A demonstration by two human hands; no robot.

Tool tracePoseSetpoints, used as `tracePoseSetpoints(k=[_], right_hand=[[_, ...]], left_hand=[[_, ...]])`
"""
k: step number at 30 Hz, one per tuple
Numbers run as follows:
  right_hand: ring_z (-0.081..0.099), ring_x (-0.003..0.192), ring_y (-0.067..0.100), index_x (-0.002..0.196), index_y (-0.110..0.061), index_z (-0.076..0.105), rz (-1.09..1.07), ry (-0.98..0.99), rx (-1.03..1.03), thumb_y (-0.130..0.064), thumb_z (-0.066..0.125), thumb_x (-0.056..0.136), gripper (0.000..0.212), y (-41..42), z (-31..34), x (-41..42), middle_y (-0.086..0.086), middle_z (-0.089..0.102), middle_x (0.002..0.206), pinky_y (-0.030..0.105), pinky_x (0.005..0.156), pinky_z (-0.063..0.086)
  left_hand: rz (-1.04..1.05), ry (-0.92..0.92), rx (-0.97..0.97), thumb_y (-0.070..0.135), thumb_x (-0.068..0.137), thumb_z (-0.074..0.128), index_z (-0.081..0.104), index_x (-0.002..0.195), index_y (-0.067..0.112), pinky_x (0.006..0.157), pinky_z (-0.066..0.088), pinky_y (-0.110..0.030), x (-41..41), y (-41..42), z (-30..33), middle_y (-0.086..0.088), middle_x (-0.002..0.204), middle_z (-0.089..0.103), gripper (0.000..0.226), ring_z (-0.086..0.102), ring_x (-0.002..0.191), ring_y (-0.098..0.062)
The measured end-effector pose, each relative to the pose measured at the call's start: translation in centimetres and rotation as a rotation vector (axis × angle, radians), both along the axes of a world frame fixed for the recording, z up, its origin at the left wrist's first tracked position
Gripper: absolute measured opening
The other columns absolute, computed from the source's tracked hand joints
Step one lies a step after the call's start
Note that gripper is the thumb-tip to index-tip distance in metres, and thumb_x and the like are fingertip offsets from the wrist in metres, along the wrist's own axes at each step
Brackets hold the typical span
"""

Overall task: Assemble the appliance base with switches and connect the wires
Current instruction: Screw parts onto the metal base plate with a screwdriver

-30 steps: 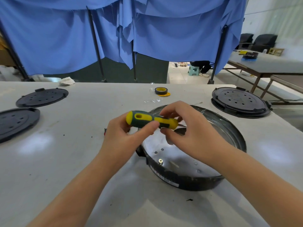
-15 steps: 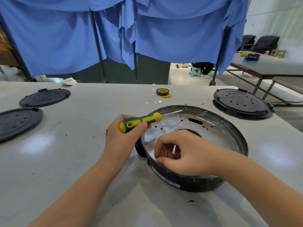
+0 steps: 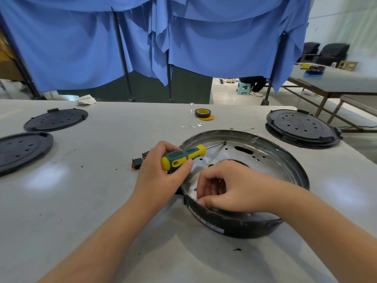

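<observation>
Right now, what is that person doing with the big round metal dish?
A person is putting together an appliance base on the table. The left hand holds a green and yellow screwdriver, its shaft lying over the base. The right hand reaches inside near the front wall, fingers curled, perhaps on a small part I cannot see. Switches wait beside the left hand.

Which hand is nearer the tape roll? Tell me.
Left. The left hand, holding the screwdriver, sits below the tape roll; the right hand lies lower, in the base.
</observation>
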State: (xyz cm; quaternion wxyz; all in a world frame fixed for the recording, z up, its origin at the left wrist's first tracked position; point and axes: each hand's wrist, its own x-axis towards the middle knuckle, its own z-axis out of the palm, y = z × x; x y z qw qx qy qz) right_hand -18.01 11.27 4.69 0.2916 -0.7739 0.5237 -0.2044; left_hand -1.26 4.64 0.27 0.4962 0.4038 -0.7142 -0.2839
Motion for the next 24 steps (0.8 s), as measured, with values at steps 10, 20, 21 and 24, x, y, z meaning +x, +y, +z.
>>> tracePoseSetpoints(k=[10, 20, 21, 24], right_hand=[[0.058, 0.059, -0.003, 0.085, -0.024, 0.068, -0.015, -0.007, 0.028, -0.018, 0.067, 0.085, 0.006, -0.2, -0.1, -0.1, -0.022, 0.061, 0.061, 0.01, 0.058, 0.043], [0.055, 0.076, 0.004, 0.092, -0.025, 0.064, -0.268, -0.018, -0.423, -0.014, 0.064, 0.085, 0.013, -0.3, 0.0, -0.5, -0.014, 0.06, 0.081, 0.011, 0.065, 0.041], [0.054, 0.082, 0.003, 0.098, -0.024, 0.063, -0.325, -0.026, -0.482, -0.014, 0.064, 0.085, 0.017, -0.4, 0.2, -0.6, -0.015, 0.059, 0.088, 0.009, 0.07, 0.04], [0.046, 0.109, 0.003, 0.123, -0.025, 0.053, -0.444, 0.078, -0.549, -0.02, 0.063, 0.088, 0.036, -0.5, 0.3, -0.9, -0.013, 0.051, 0.116, 0.009, 0.091, 0.031]], left_hand=[[-0.015, -0.01, -0.002, 0.044, 0.07, 0.069, 0.056, 0.089, 0.031, 0.061, 0.047, -0.01, 0.0, 0.1, -0.1, 0.011, 0.085, 0.063, 0.026, 0.06, 0.079, -0.003], [-0.006, 0.065, 0.018, 0.028, 0.076, 0.075, 0.061, 0.086, 0.024, 0.059, 0.047, -0.01, 0.4, 0.1, 0.6, 0.014, 0.078, 0.065, 0.018, 0.062, 0.072, -0.002], [-0.012, 0.096, 0.023, 0.025, 0.078, 0.075, 0.062, 0.084, 0.022, 0.059, 0.046, -0.01, 0.4, 0.1, 1.0, 0.012, 0.075, 0.066, 0.015, 0.062, 0.07, -0.003], [-0.087, 0.278, 0.106, 0.015, 0.081, 0.073, 0.065, 0.081, 0.015, 0.059, 0.048, -0.01, 0.5, 0.3, 1.8, 0.008, 0.071, 0.071, 0.009, 0.068, 0.066, -0.003]])
